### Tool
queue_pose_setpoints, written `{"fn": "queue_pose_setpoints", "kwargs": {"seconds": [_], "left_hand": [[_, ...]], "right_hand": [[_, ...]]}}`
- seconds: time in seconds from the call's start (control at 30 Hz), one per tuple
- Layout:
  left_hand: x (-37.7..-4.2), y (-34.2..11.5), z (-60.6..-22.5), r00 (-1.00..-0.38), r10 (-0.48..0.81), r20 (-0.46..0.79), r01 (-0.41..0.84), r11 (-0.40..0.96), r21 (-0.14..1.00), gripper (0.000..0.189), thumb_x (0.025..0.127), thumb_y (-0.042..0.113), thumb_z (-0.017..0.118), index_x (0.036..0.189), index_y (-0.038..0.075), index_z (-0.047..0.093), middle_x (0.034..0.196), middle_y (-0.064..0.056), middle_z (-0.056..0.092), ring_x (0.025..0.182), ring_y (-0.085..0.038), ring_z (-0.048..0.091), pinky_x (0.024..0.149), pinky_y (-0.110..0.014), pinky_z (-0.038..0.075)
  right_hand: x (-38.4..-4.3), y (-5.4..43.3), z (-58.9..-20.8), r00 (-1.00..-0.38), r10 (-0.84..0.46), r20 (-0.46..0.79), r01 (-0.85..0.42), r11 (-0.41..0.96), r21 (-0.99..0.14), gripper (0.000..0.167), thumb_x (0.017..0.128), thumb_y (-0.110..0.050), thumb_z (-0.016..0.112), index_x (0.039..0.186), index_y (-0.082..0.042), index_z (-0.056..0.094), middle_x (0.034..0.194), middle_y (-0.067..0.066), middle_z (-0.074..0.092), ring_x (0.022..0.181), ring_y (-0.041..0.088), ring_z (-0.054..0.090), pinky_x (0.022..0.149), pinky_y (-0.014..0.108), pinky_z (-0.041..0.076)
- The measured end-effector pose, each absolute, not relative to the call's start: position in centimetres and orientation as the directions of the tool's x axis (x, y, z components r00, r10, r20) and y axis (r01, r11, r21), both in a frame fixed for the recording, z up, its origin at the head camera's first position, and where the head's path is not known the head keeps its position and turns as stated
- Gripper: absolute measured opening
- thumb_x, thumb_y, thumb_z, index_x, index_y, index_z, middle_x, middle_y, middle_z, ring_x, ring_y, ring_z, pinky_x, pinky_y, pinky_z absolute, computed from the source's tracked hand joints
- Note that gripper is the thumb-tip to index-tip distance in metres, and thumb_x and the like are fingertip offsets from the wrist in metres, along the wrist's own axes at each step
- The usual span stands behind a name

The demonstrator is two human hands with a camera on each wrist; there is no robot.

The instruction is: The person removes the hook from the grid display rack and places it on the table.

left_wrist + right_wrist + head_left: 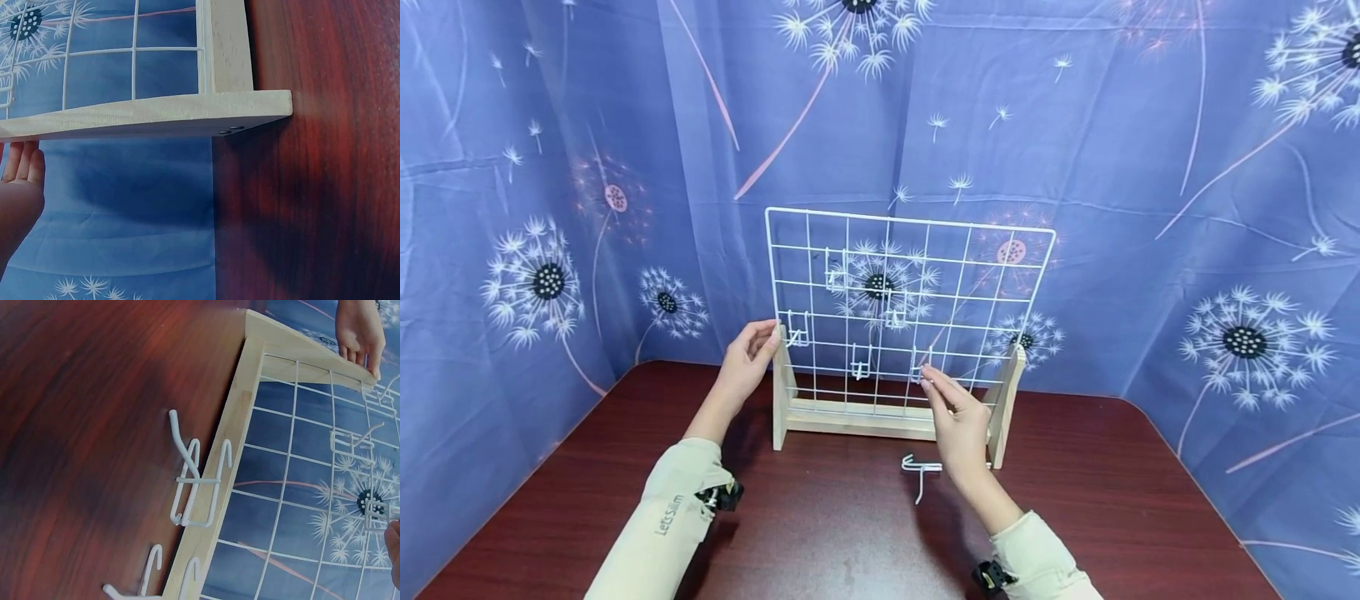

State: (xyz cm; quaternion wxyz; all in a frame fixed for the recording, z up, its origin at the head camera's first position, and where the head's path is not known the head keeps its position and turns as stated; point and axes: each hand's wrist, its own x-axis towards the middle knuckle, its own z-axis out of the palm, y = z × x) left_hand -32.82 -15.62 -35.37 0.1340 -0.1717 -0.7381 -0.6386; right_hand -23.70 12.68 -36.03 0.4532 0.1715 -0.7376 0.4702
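A white wire grid panel point(951, 287) stands upright in a pale wooden stand point(857, 423). My left hand point(750, 357) grips the top of the stand's left side piece, beside the grid's edge; the left wrist view shows its fingers point(34, 165) against the outer face. With thumb and fingertips, my right hand point(958, 421) pinches a white wire hook point(916, 372) at the grid's lower right part. Fingers cover some of that hook. Several similar hooks hang on the grid, including an upper one point(836, 277), a middle one point(895, 318) and a lower one point(860, 368).
On the dark red wooden table point(820, 517), a loose white hook point(921, 469) lies in front of the stand. Another hook point(134, 595) lies near it, mostly behind my right hand in the head view. Blue dandelion-print cloth point(1120, 208) hangs behind and around the table.
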Motion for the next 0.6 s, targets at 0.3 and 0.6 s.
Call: {"fn": "queue_pose_setpoints", "kwargs": {"seconds": [0.3, 0.6], "left_hand": [[-32.8, -15.6, -35.3, -0.9, 0.084, 0.427, 0.435, 0.133, 0.89, 0.038, 0.1, 0.005, 0.049, 0.133, -0.012, 0.043, 0.129, -0.031, 0.05, 0.102, -0.005, 0.051, 0.086, -0.01, 0.041], [-32.8, -15.5, -35.3, -0.891, 0.082, 0.447, 0.454, 0.129, 0.882, 0.037, 0.099, 0.003, 0.049, 0.132, -0.014, 0.044, 0.127, -0.032, 0.051, 0.099, -0.002, 0.052, 0.085, -0.009, 0.042]], "right_hand": [[-25.5, 13.9, -38.6, -0.433, 0.014, 0.901, -0.765, 0.523, -0.376, 0.023, 0.08, 0.011, 0.07, 0.102, 0.004, 0.073, 0.106, 0.013, 0.071, 0.096, 0.028, 0.068, 0.089, 0.023, 0.049], [-25.7, 14.1, -39.1, -0.424, -0.077, 0.902, -0.8, 0.498, -0.334, 0.023, 0.082, 0.009, 0.069, 0.104, 0.003, 0.073, 0.107, 0.015, 0.07, 0.098, 0.029, 0.068, 0.089, 0.023, 0.049]]}}
